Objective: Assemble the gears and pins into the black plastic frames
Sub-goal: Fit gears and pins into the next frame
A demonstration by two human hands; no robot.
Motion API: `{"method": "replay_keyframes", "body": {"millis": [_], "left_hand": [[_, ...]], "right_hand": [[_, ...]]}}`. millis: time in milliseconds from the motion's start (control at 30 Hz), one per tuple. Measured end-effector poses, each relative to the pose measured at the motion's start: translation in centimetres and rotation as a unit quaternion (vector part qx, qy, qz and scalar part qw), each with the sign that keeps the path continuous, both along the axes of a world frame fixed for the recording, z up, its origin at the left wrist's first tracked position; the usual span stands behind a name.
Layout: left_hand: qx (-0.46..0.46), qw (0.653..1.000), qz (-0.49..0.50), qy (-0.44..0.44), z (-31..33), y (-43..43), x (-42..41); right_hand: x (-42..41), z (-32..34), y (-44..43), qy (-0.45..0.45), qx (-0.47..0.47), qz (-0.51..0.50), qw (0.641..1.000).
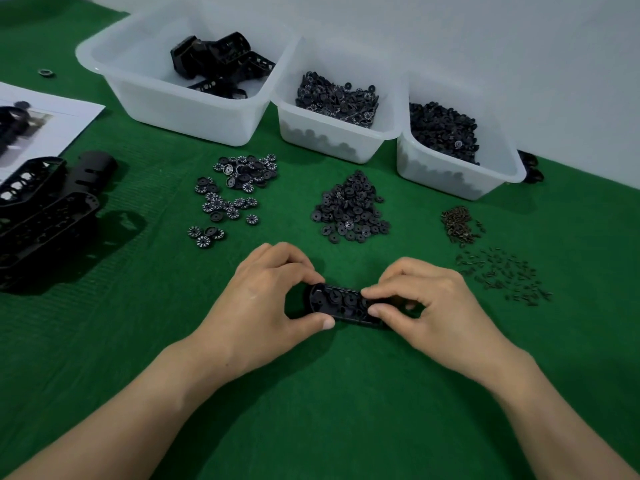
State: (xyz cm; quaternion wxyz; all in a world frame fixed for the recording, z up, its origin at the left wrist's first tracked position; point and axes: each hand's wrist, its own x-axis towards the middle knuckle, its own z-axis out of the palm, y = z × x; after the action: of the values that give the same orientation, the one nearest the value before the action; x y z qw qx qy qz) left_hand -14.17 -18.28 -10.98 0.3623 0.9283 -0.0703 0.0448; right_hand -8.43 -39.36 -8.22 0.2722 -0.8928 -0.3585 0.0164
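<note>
Frame in hand: You hold one black frame (346,303) low over the green mat (329,393), front and centre, with gears seated in its left and middle pockets.
Left hand: Your left hand (266,299) grips the frame's left end, thumb on the near edge and fingers curled over the far edge.
Right hand: Your right hand (426,306) pinches the frame's right half; it hides whatever is under your fingertips.
Done so far: This frame looks partly filled, though the right end is hidden.
Still to do: Probably the remaining gears and pins.
Loose parts: Numbered gears (235,188), plain gears (351,209) and pins (505,275) lie in heaps beyond your hands.
Other frames: A stack (45,209) lies far left; you cannot tell if those are finished.
</note>
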Motion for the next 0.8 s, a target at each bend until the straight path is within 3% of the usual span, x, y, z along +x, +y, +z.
{"method": "replay_keyframes", "body": {"millis": [100,233,400,800], "left_hand": [[-0.001,1.0,-0.002,0.002,0.1,0.1,0.0],[0.008,1.0,-0.001,0.002,0.2,-0.1,0.0],[0.036,0.999,-0.013,-0.01,0.4,-1.0,0.2],[0.055,0.99,-0.128,-0.024,0.6,-11.5,2.9]], "right_hand": [[0.2,0.0,-0.6,0.038,0.052,-0.029,0.998],[-0.5,-0.3,-0.8,0.037,0.027,-0.025,0.999],[-1.3,-0.2,-3.3,0.022,0.073,-0.071,0.995],[-1.0,-1.3,-14.7,-0.004,0.068,-0.322,0.944]]}}
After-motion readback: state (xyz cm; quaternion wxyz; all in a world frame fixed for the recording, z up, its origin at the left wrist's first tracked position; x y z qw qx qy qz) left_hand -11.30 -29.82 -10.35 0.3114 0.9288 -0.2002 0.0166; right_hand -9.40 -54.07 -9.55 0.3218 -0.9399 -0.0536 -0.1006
